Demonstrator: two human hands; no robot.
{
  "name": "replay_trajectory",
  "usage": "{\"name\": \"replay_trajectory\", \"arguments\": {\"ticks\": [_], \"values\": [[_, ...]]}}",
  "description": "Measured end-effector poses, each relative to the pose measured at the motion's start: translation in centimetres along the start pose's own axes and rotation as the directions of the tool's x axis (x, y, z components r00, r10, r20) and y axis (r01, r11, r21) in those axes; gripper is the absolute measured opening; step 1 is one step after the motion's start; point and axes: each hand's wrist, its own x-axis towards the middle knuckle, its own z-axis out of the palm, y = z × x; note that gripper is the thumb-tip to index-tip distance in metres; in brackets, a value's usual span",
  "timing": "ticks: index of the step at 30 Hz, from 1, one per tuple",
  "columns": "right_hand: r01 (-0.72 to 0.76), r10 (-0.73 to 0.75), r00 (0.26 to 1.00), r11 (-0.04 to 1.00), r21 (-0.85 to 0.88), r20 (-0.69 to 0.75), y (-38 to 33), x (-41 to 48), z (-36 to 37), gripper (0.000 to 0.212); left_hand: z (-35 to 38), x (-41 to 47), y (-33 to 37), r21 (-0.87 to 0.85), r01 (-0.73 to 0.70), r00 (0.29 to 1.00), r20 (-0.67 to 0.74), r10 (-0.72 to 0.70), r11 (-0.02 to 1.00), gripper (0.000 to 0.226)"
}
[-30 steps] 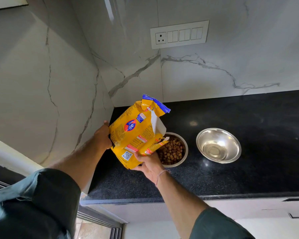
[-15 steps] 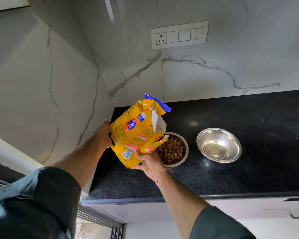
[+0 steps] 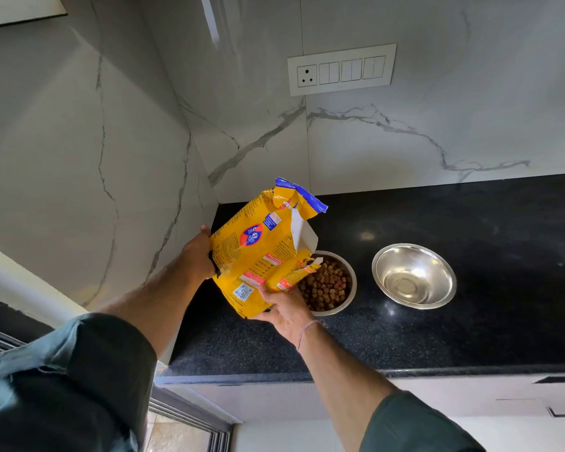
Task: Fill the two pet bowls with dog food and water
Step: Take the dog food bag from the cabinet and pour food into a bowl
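A yellow dog food bag (image 3: pixel 261 249) with a torn blue top hangs tilted over the left part of the black counter (image 3: pixel 470 337). My left hand (image 3: pixel 198 256) grips its left side, and my right hand (image 3: pixel 284 309) holds it from below at the front corner. Right beside the bag stands a steel bowl (image 3: pixel 346 306) full of brown kibble (image 3: pixel 327 287), its left part hidden by the bag. Further right sits a second steel bowl (image 3: pixel 414 275), shiny inside with no food in it.
White marble walls (image 3: pixel 111 158) close off the counter at the left and back, meeting in a corner behind the bag. A switch plate with a socket (image 3: pixel 341 69) is on the back wall. The counter's front edge (image 3: pixel 340 375) runs just beyond my forearms.
The bag has tipped slightly more upright, its torn top a touch higher and further right. Both hands keep their hold. The bowls have not moved.
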Motion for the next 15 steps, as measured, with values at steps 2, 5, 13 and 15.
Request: {"name": "replay_trajectory", "arguments": {"ticks": [2, 5, 13, 15], "values": [[-0.016, 0.016, 1.000, 1.000, 0.000, 0.013, -0.1, 0.0, 0.1, 0.066, 0.3, -0.8, 0.0, 0.006, -0.015, 1.000, 0.003, 0.015, 1.000, 0.060], [-0.039, 0.039, 0.999, 0.999, 0.014, 0.031, -0.1, 0.1, -0.2, 0.056, 0.3, -1.1, 0.0, 0.030, -0.028, 1.000, -0.009, 0.028, 0.999, 0.069], [-0.032, 0.026, 0.997, 0.996, 0.080, 0.067, -0.2, -0.2, -0.5, 0.062, 0.4, -1.1, 0.3, 0.019, -0.022, 1.000, 0.000, 0.022, 1.000, 0.063], [-0.026, 0.021, 0.997, 0.997, 0.071, 0.072, -0.3, -0.3, -0.6, 0.058, 0.5, -1.3, 0.3, 0.019, -0.024, 1.000, 0.011, 0.024, 1.000, 0.061]]}}
